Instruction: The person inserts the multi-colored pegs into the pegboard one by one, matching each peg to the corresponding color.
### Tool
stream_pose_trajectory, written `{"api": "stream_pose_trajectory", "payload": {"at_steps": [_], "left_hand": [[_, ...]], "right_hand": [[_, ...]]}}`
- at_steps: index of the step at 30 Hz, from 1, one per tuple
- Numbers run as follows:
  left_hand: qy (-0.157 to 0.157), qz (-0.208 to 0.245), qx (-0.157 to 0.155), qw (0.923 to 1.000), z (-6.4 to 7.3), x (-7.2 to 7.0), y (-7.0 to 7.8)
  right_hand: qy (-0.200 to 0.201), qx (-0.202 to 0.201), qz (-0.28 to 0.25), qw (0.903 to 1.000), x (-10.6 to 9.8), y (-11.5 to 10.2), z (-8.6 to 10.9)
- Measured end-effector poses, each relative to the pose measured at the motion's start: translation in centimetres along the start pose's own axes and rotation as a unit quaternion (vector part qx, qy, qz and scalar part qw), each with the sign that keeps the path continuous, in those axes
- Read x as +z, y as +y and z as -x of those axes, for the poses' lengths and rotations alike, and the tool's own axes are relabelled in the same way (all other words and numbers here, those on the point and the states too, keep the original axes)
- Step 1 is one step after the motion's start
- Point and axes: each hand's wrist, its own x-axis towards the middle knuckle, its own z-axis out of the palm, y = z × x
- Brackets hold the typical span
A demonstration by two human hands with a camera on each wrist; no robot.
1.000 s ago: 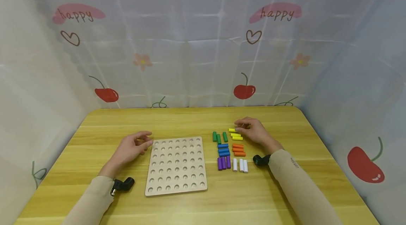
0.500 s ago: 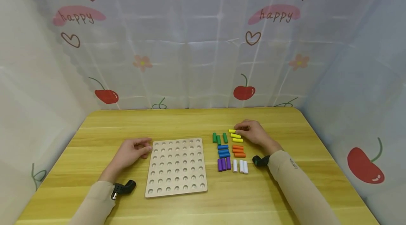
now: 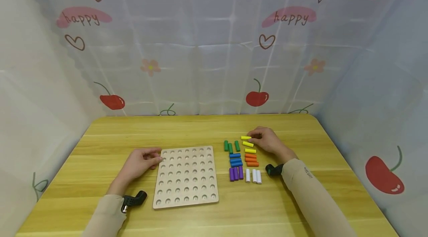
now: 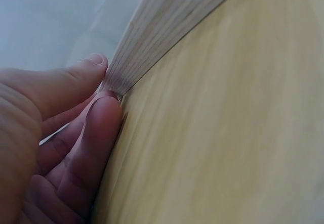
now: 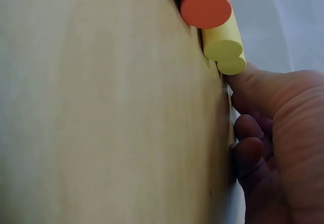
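A square wooden pegboard point(image 3: 187, 177) with rows of round holes lies on the table. At its far left corner my left hand point(image 3: 140, 162) holds the edge; in the left wrist view the thumb point(image 4: 91, 67) and a fingertip point(image 4: 105, 110) meet the board's side point(image 4: 157, 29). My right hand point(image 3: 267, 139) pinches the right end of the farthest yellow peg point(image 3: 245, 138) between thumb and finger. Two more yellow pegs lie nearer, the middle one point(image 3: 248, 144) slanted and the nearest point(image 3: 250, 151) beside the orange pegs point(image 3: 251, 160).
Green pegs point(image 3: 230, 148), blue pegs point(image 3: 235, 160), purple pegs point(image 3: 236, 173) and white pegs point(image 3: 254, 176) lie in small groups right of the board. A curtain point(image 3: 200, 73) with printed cherries hangs behind the table point(image 3: 200, 222).
My left hand has come right to the board's corner. The nearest yellow peg has shifted toward the orange ones, spreading the yellow pegs apart. My right hand stays at the farthest yellow peg.
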Motion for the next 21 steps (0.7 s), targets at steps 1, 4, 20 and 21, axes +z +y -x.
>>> {"api": "stream_pose_trajectory", "payload": {"at_steps": [1,4,20,21], "left_hand": [[-0.001,0.000,0.000,1.0000,0.0,0.0,0.0],[0.000,-0.001,-0.002,1.0000,0.1,0.1,0.1],[0.006,-0.007,0.001,1.0000,0.1,0.2,0.1],[0.007,-0.009,0.000,0.9999,0.1,0.2,0.1]], "right_hand": [[0.001,-0.001,0.001,1.0000,0.0,0.0,0.0],[0.005,0.000,0.002,1.0000,0.0,0.0,0.0],[0.033,0.050,-0.005,0.9982,-0.8,-0.3,1.0],[0.034,0.052,-0.008,0.9980,-0.9,-0.3,1.2]]}}
